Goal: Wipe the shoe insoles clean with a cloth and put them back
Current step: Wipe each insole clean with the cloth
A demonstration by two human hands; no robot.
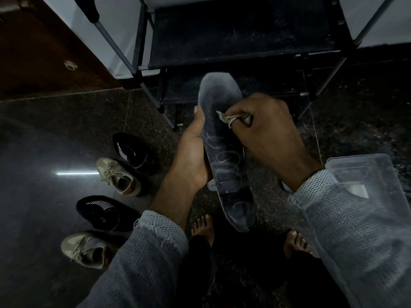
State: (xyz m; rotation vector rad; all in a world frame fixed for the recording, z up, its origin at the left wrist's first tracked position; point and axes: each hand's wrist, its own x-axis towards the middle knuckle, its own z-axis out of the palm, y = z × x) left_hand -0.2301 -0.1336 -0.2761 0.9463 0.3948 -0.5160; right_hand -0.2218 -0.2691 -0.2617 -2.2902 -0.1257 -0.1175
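My left hand (191,152) grips a long grey insole (219,96) by its left edge, toe end pointing away from me, faint looping print along its middle. A second insole seems to lie under it, its edge showing near the heel. My right hand (266,127) is closed around a small pale cloth (229,117) and presses it on the insole's upper half. Two pairs of shoes stand on the floor at my left: beige sneakers (117,176) (86,247) and black sneakers (133,152) (104,212).
A black metal shoe rack (240,41) stands straight ahead. A clear plastic box (364,174) sits at the right by my sleeve. A brown wooden door (40,52) is at the upper left. My bare feet (203,230) rest on the dark polished floor.
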